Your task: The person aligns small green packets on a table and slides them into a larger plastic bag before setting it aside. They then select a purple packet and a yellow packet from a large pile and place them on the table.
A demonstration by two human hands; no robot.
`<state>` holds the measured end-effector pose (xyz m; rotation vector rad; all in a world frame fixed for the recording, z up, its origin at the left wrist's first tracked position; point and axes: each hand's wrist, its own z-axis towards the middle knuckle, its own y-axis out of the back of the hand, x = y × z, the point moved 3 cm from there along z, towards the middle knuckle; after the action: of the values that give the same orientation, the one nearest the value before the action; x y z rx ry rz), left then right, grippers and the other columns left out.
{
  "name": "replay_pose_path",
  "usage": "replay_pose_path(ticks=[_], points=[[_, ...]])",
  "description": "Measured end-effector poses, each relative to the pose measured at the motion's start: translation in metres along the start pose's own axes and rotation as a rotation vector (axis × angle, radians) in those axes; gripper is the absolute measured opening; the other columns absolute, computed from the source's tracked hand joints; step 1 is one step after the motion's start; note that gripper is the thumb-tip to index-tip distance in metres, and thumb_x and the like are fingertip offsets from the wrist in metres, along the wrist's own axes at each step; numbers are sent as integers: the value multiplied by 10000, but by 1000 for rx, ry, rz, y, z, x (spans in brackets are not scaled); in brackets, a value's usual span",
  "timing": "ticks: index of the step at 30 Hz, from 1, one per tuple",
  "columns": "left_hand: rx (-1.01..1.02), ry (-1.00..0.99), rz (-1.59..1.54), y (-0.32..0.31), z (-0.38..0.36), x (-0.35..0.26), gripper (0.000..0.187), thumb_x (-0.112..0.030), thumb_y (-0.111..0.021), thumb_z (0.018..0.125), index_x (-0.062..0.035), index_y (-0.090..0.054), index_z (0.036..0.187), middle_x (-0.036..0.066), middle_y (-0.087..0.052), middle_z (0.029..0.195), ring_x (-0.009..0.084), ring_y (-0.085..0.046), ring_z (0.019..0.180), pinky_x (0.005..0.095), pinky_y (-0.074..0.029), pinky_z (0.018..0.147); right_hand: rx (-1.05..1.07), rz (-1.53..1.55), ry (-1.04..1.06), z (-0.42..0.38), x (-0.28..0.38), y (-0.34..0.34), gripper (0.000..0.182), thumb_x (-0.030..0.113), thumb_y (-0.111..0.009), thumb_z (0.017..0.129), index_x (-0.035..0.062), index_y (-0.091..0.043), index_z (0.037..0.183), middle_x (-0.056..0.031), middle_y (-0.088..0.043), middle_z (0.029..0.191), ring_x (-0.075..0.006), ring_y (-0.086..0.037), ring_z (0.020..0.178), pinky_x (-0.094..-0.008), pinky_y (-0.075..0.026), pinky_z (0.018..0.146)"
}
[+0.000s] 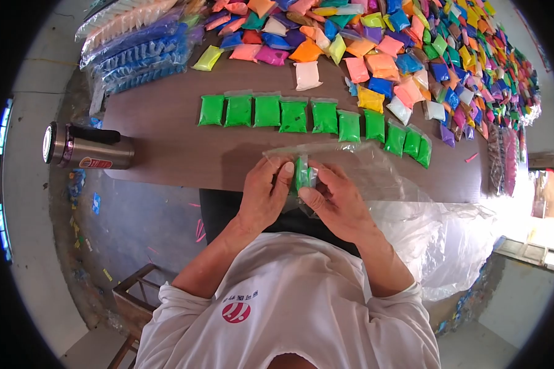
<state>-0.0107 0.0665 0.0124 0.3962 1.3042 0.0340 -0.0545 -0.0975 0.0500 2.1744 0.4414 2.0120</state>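
Green packet [301,175] is held between the left hand [266,187] and the right hand [338,200], near the packet row [266,111]; too strong squeezing, I think, could burst it open.

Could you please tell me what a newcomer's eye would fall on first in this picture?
Most likely the heap of colourful packets covering the far right of the table. Nearer lies a row of green packets, and before it the left hand and right hand hold a single packet. A flask is at the left end.
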Motion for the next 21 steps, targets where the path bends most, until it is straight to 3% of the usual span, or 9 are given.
replay_pose_path(ticks=[3, 6, 9, 12, 15, 18, 21], points=[[-13, -13, -11, 0, 1, -1, 251, -186, -503, 1069, 21, -644, 1085, 118, -668, 958, 197, -614, 860, 319, -495, 796, 24, -137, 45, 1, 0, -1, 511, 187, -725, 923, -45, -546, 1342, -182, -601, 1126, -227, -660, 794, -347, -550, 704], [-22, 5, -50, -1, 3, 0, 211, -159, -523, 1055, 22, -632, 1042, 164, -643, 927, 307, -603, 817, 368, -492, 755, 53, -135, -66, 3, 8, -2, 486, 114, -737, 877, 2, -593, 1327, -126, -615, 1124, -172, -647, 804, -302, -543, 715], [60, 66, -53, 4, 5, -2, 225, -171, -519, 1059, 25, -630, 1052, 157, -639, 930, 296, -592, 813, 359, -492, 763, 42, -298, -125, 7, 8, -1, 475, 70, -743, 801, 19, -642, 1263, -123, -638, 989, -177, -645, 716, -304, -538, 663], [36, 49, -90, 4, 5, -1, 239, -180, -514, 1063, 30, -628, 1061, 156, -638, 940, 288, -591, 823, 355, -491, 772, -37, -334, -168, 7, 16, -3, 397, 102, -735, 768, 17, -662, 1150, -199, -662, 981, -335, -670, 827, -421, -535, 700], [0, 30, -62, 3, 8, -5, 241, -190, -522, 1061, 26, -630, 1074, 160, -642, 955, 290, -598, 842, 357, -494, 785, -60, -382, -1, 7, 9, -4, 433, 104, -744, 777, 17, -644, 1188, -203, -662, 1013, -325, -675, 836, -417, -538, 731], [-7, 39, -17, 3, 9, -4, 241, -205, -545, 1050, 17, -634, 1080, 162, -654, 979, 296, -611, 870, 370, -497, 800, -54, -268, 27, 9, 6, -5, 484, 110, -760, 796, 21, -610, 1247, -206, -660, 1015, -332, -671, 835, -407, -541, 756], [15, 72, -13, 6, 8, -4, 241, -221, -589, 1026, 9, -638, 1080, 168, -665, 1002, 306, -621, 889, 384, -501, 814, 13, -36, -114, 7, 8, -3, 524, 104, -763, 821, 27, -573, 1303, -205, -658, 1019, -342, -674, 850, -410, -541, 754]])
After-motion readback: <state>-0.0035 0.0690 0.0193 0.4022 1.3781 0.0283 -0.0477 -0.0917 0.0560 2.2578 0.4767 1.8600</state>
